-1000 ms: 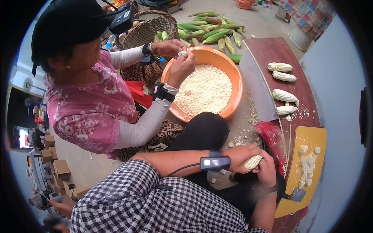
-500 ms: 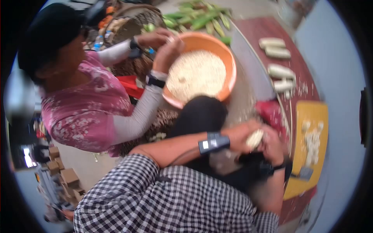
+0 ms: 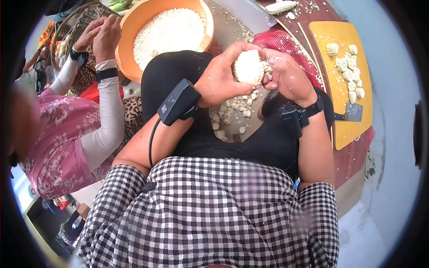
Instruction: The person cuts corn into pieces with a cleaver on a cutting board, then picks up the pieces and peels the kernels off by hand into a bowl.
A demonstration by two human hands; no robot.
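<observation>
A piece of white corn cob (image 3: 248, 67) is held in front of my knees, end towards me. My left hand (image 3: 223, 73) wraps round it from the left, thumb below and fingers above. My right hand (image 3: 290, 76) is half curled at the cob's right side, with a small cluster of loose corn kernels (image 3: 267, 70) between its thumb and fingers. Beneath both hands, between my legs, bits of cob and kernels (image 3: 237, 109) lie scattered. Parts of the right fingertips are hidden.
A large orange basin (image 3: 209, 22) holds a heap of kernels at upper left. A co-worker's hands (image 3: 106, 35) are beside it. On the right, a yellow cutting board (image 3: 321, 38) carries cob pieces (image 3: 351, 73) and a cleaver (image 3: 354, 112). A red mesh bag (image 3: 286, 44) lies nearby.
My view has swung downward and to the left-hand side has come closer to my lap. The hands remain together at the cob, which now shows end-on with loose kernels at its right.
</observation>
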